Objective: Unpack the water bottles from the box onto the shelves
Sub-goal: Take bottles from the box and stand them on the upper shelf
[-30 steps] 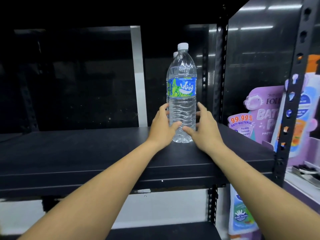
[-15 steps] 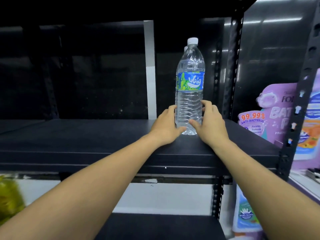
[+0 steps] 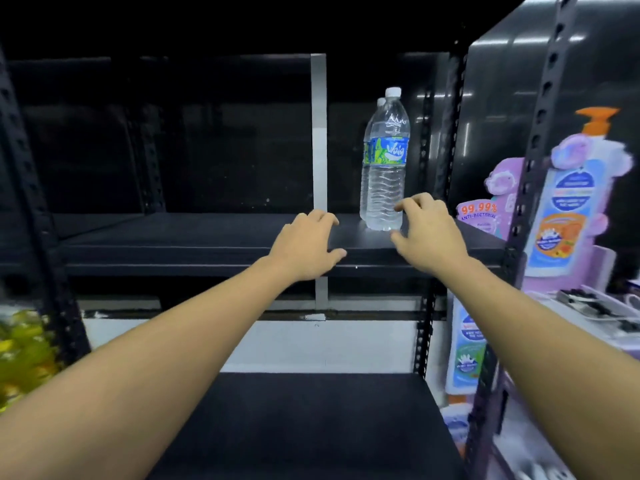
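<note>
Left hand (image 3: 306,247), right hand (image 3: 429,233) empty, loosely curled, ribbed clear plastic bottle (image 3: 386,188) upright on matte shelf (image 3: 207,233)

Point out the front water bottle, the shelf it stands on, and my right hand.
front water bottle (image 3: 387,188): head view, ribbed clear body below the label.
shelf (image 3: 173,233): head view, bare top surface toward the left.
right hand (image 3: 429,233): head view, back of the hand.

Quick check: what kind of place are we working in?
Probably a shop aisle: black slotted-post shelving, two labelled water bottles standing on it, and anti-bacterial pump soap on the neighbouring rack.
</note>
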The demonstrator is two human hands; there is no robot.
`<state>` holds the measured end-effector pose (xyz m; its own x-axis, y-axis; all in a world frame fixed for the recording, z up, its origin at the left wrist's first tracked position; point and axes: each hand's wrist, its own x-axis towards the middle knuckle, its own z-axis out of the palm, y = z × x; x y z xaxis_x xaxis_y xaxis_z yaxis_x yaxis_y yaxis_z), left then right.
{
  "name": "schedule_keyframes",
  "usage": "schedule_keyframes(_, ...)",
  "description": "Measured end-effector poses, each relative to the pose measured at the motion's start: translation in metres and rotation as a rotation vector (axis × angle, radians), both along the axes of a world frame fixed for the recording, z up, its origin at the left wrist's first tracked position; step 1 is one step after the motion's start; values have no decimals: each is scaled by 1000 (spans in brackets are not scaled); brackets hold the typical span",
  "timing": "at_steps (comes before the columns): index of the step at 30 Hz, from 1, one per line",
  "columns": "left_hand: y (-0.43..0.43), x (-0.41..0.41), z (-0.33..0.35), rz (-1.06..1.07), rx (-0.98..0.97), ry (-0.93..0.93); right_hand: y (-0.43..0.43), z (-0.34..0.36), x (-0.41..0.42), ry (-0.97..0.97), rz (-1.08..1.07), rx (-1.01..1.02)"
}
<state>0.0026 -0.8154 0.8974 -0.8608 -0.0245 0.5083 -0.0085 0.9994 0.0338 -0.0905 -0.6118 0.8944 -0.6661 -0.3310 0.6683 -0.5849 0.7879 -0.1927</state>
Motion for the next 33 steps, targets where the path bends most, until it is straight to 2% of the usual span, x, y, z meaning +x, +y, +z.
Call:
schedule_keyframes(5,13,75,-42,-75,17,7,16,-37,80,-40,-77,155)
schedule_keyframes(7,18,99,-65,-93,12,-44,25,-57,109,-70,-98,241)
schedule_keyframes(11,37,131,-106,-131,53,-148,46,-93,160,-173,-108,289)
schedule_keyframes(16,72,144,-151,-196,83,-270,80,-140,197,-290,-164,382)
schedule_keyframes(26,164,106,-276,-253,96,-598,181,-267,180,-659,-163,572)
schedule_keyframes(33,240,90,-421,-74,285,-834,277,-390,131,-1002,-53,658)
